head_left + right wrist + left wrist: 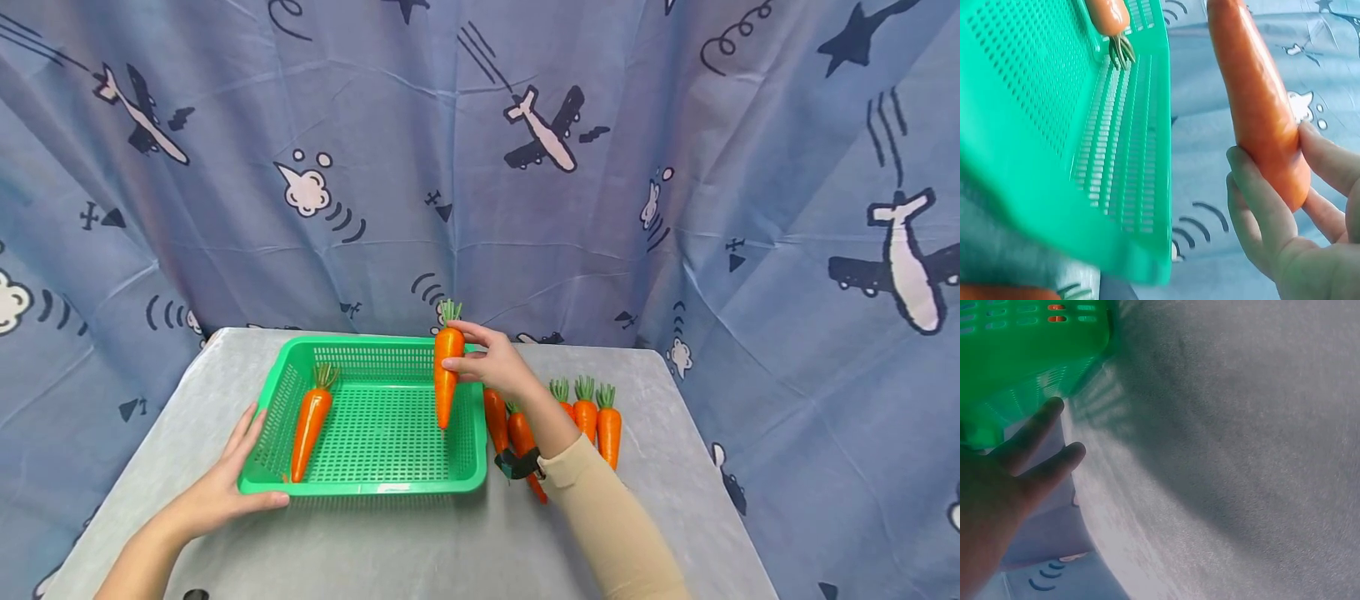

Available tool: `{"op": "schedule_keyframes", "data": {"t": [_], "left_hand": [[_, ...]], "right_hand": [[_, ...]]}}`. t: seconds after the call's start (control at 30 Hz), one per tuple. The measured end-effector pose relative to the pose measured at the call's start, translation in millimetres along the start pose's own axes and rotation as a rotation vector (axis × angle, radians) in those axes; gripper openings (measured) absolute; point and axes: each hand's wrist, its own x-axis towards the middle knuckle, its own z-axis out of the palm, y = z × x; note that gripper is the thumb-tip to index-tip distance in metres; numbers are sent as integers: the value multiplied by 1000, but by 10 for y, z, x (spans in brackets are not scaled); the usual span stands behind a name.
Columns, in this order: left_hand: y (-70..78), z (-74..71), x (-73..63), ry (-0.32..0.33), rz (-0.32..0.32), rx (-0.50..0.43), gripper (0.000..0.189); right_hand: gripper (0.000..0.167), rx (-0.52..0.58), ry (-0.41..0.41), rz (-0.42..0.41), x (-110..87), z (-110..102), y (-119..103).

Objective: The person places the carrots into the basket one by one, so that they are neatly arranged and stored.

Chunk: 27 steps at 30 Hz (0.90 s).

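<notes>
My right hand (495, 362) pinches a carrot (447, 362) between thumb and fingers near its leafy end, tip pointing down. That carrot is held above the right part of a green plastic basket (375, 489). In the right wrist view the fingers (1263, 203) press on the thick end of the held carrot (1260, 100). Inside the basket, toward its left side, lies another carrot (311, 425). My left hand (225, 487) is at the basket's near left corner, with fairly straight fingers along the outer side and the thumb by the front rim.
Several more carrots (609, 433) lie on the grey-white table (375, 550) right of the basket, partly hidden by my right arm. A blue curtain (420, 167) printed with planes surrounds the table. A small dark object (197, 594) shows at the bottom edge.
</notes>
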Motion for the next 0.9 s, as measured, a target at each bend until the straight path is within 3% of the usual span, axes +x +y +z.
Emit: {"op": "schedule_keyframes", "data": {"t": [0.3, 0.5, 0.9], "left_hand": [[-19, -6, -12, -2, -8, -10, 125], [-20, -24, -19, 6, -2, -13, 125], [-21, -9, 18, -2, -15, 10, 125]], "right_hand": [[65, 71, -93, 1, 271, 353, -5], [62, 23, -129, 1, 469, 608, 21], [59, -25, -178, 121, 824, 1115, 224]]}}
